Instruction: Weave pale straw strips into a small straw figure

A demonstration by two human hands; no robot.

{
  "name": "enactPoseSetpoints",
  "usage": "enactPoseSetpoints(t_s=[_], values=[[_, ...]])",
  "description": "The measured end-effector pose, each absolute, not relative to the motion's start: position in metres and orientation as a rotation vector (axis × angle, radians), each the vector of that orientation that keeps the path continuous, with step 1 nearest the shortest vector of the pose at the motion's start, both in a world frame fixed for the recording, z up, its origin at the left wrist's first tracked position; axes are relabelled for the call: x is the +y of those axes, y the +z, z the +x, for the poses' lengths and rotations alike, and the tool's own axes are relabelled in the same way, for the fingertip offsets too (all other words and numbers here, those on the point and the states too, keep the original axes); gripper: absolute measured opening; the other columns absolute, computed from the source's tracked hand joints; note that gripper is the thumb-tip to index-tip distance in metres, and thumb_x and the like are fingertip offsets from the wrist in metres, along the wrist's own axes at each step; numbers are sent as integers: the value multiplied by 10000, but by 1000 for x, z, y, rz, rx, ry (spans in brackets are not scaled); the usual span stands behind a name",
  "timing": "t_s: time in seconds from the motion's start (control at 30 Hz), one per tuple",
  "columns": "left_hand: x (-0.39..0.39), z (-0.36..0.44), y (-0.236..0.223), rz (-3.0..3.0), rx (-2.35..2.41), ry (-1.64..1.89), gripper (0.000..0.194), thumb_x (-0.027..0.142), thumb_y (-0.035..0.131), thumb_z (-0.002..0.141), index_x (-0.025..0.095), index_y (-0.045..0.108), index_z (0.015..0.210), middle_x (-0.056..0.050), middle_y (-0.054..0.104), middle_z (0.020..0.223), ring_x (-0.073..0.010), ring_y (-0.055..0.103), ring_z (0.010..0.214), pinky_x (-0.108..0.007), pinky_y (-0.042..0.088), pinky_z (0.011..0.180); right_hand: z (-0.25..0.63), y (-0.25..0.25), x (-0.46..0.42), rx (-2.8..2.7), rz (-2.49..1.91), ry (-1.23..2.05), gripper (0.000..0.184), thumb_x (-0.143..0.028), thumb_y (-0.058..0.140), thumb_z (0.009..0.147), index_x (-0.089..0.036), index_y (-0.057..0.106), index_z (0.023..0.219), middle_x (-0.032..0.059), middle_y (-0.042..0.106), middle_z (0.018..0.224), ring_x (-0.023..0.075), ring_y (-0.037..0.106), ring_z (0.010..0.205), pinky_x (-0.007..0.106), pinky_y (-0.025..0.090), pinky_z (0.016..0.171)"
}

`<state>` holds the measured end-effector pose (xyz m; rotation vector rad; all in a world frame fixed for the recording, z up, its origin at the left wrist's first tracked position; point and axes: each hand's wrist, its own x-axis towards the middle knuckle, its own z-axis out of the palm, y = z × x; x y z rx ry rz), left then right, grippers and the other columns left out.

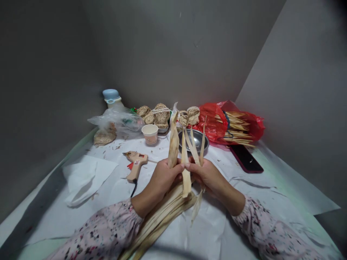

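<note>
My left hand [163,177] is closed round a wide dried leaf strip [173,141] that stands upright. A long bundle of dried leaf strips [159,216] runs back under that hand toward my lap. My right hand [207,176] pinches several narrower strips [193,144] that fan upward. The two hands touch at the fingertips, above the white paper [217,224] that covers the surface.
A glue gun [136,163] lies left of my hands, with folded white paper [84,177] beyond it. Behind are a paper cup [150,134], a metal bowl [199,140], small woven baskets [159,115], a plastic bag [119,121], a red bag of strips [233,124] and a dark phone [246,159].
</note>
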<state>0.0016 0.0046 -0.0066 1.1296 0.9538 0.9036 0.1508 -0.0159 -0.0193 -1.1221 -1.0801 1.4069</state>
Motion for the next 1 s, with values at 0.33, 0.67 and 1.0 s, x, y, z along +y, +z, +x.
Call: enactPoseSetpoints(t_s=[0.33,0.67,1.0], values=[[3,2,-4,1149,952,896,142,257,696,694,149,605,711,45,502,533,-93,434,494,-197,336,468,154,-15,-19,-1089,-959,1683,303,-405,714,780,-114,635,819,-24,519,615,26,207,433,197,129,393],[9,-2,-14,1085,855,840,220,342,682,738,139,602,709,21,519,549,-90,443,482,-205,334,471,154,-18,-18,-1172,-930,1652,310,-424,651,835,-115,661,837,47,629,718,26,248,429,200,135,396],[5,1,-8,1010,762,734,249,375,660,738,132,618,699,29,489,508,-83,397,451,-214,313,462,152,-16,-22,-1072,-945,1628,355,-460,749,714,-131,643,795,-27,531,507,53,255,408,194,224,386]])
